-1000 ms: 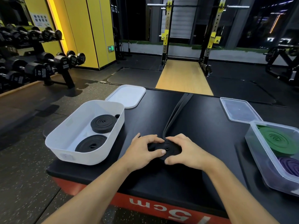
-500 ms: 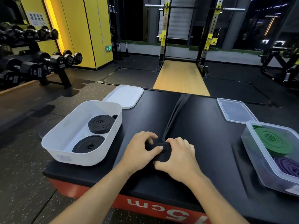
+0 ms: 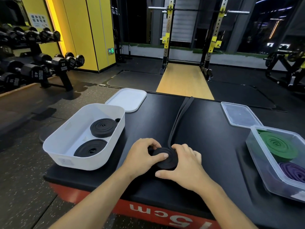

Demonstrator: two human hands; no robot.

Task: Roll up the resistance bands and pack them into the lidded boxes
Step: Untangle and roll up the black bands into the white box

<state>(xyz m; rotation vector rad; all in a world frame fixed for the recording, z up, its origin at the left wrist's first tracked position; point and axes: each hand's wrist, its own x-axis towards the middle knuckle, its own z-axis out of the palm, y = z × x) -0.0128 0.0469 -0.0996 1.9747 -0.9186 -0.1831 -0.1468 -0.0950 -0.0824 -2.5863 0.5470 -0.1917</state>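
A black resistance band (image 3: 166,158) lies partly coiled on the black platform (image 3: 206,146); its loose tail (image 3: 180,114) runs away to the far edge. My left hand (image 3: 142,156) and my right hand (image 3: 183,164) both grip the coil from either side. A white box (image 3: 66,146) at the left holds two rolled black bands (image 3: 103,128) (image 3: 90,147), with its white lid (image 3: 127,100) lying behind it. At the right, a clear box (image 3: 264,164) contains a green roll (image 3: 277,146) and a purple roll (image 3: 293,171). Its clear lid (image 3: 239,114) rests behind it.
The platform's red front edge (image 3: 165,212) is just below my wrists. A dumbbell rack (image 3: 41,66) stands at the left on the gym floor, and a squat rack (image 3: 193,38) with a wooden lifting strip stands beyond the platform.
The coil has grown slightly as my hands turned it, and the loose tail has shortened a little. My right hand has shifted around the coil's near side.
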